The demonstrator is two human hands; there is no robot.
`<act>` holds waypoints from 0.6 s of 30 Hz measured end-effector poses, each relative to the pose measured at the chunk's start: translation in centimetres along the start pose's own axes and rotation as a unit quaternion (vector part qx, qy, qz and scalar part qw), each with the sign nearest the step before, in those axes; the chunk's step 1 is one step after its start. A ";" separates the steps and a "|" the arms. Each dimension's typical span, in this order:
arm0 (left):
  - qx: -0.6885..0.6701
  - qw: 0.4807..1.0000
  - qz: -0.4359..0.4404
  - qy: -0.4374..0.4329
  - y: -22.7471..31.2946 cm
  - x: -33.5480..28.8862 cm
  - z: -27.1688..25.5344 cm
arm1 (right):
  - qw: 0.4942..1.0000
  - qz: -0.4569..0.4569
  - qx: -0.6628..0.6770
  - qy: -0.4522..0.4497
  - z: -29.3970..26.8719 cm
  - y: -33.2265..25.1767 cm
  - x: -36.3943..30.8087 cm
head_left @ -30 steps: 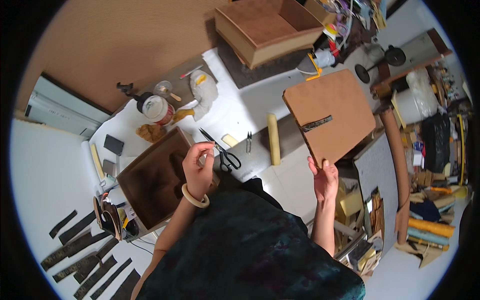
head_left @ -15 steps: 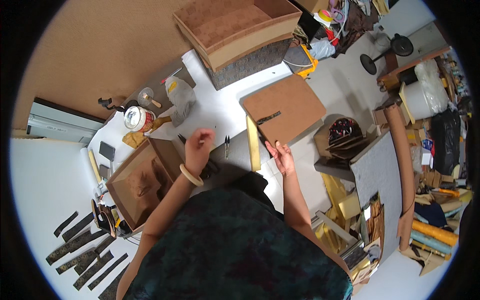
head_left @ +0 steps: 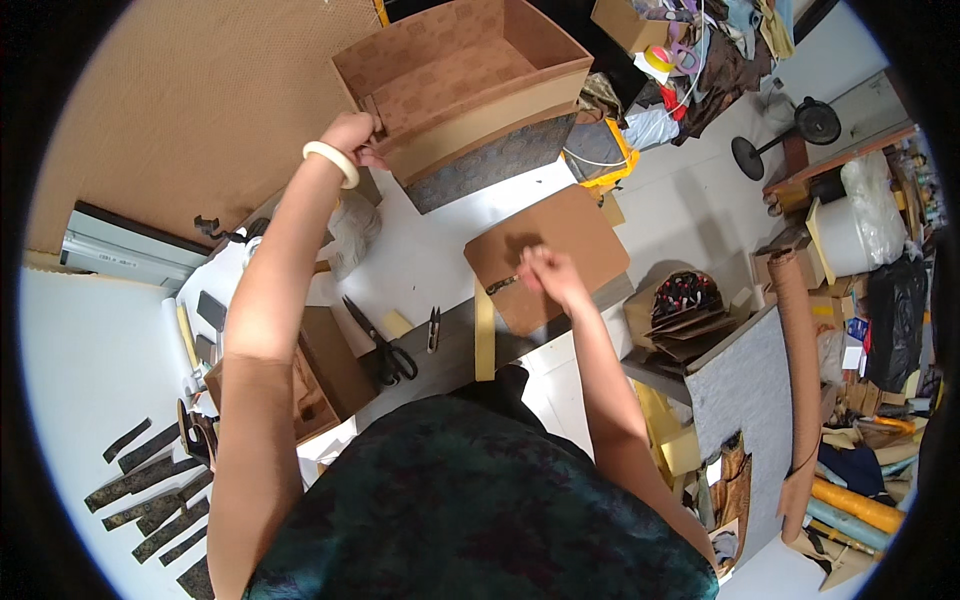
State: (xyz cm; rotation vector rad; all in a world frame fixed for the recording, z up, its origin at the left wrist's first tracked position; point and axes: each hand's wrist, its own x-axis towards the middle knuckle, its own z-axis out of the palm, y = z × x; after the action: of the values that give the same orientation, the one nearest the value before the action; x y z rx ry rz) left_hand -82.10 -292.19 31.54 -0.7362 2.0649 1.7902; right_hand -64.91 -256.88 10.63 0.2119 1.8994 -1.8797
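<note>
My left hand (head_left: 352,138), with a pale bangle on its wrist, is closed on the left corner of an open brown patterned box (head_left: 480,120), with fingers at the rim. This box sits on a darker, grey-patterned box (head_left: 490,165). Over a flat brown board (head_left: 575,240) hovers my right hand (head_left: 550,277), slightly blurred, its fingers curled. A short dark patterned strip (head_left: 502,284) lies on the board beside these fingertips; whether they grip it is unclear. Below the board's left edge is a yellow strip (head_left: 485,335). Black scissors (head_left: 385,350) and small thread snips (head_left: 433,330) lie nearer me.
Another brown box (head_left: 335,365) stands at the left by my forearm, near a plastic bag (head_left: 353,235). Several patterned strips (head_left: 160,500) lie at lower left. To the right are a cardboard roll (head_left: 790,380), a grey panel (head_left: 745,390) and a black fan (head_left: 800,130).
My left hand has moved up and away from me to the brown box. My right hand has left the board's near edge and is now over the board, which sits slightly nearer in view.
</note>
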 end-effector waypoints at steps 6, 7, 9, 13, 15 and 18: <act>-0.121 0.991 -0.003 -0.060 6.0 -3.2 -2.5 | 0.981 0.016 0.154 0.120 3.8 -14.4 11.3; -0.160 0.984 0.006 -0.071 6.5 -3.1 -3.7 | 0.982 0.033 0.129 0.136 4.9 -15.9 12.5; -0.187 0.980 0.020 -0.059 8.8 -4.5 -3.0 | 0.978 0.068 0.084 0.181 5.9 -17.6 14.4; -0.184 0.978 0.092 -0.036 11.1 -8.3 -3.5 | 0.971 0.057 -0.065 0.223 6.8 -16.9 15.8; -0.169 0.980 0.101 -0.020 11.6 -9.0 -4.2 | 0.882 -0.090 -0.234 0.399 6.2 -16.2 15.7; -0.146 0.983 0.112 -0.004 11.6 -9.3 -5.2 | 0.739 -0.226 -0.311 0.554 0.2 -19.2 16.7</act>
State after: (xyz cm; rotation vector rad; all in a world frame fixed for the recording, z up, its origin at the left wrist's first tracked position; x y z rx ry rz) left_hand -80.51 -294.67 46.98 -0.5865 1.9685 2.2496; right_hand -87.62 -261.53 21.04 0.8525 3.5424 -1.2214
